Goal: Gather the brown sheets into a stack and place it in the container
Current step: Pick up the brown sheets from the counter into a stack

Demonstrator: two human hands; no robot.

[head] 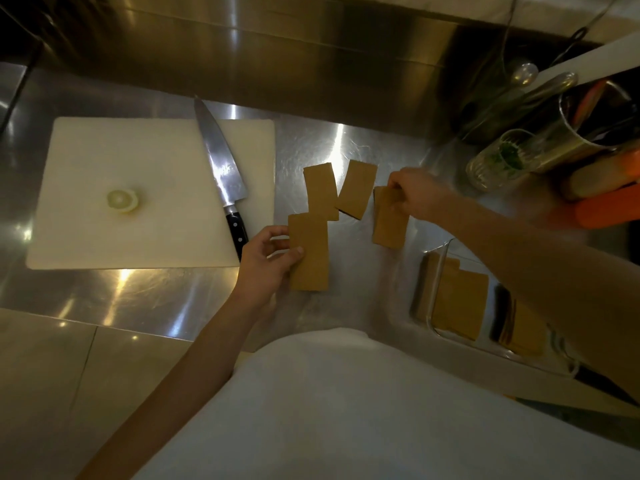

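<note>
Several brown rectangular sheets lie on the steel counter. My left hand (268, 259) grips the left edge of the nearest sheet (309, 252), which overlaps the bottom of a second sheet (320, 188). A third sheet (356, 188) lies tilted beside it. My right hand (415, 194) pinches the top of the rightmost sheet (389, 220), where more than one layer seems to show. A clear glass container (438, 268) at the lower right holds more brown sheets (460, 303), partly hidden by my right forearm.
A white cutting board (104, 237) lies at the left with a chef's knife (221, 168) and a round pale slice (122, 200) on it. Metal canisters with utensils (588, 119), a glass jar (498, 161) and an orange item (606, 209) crowd the right back corner.
</note>
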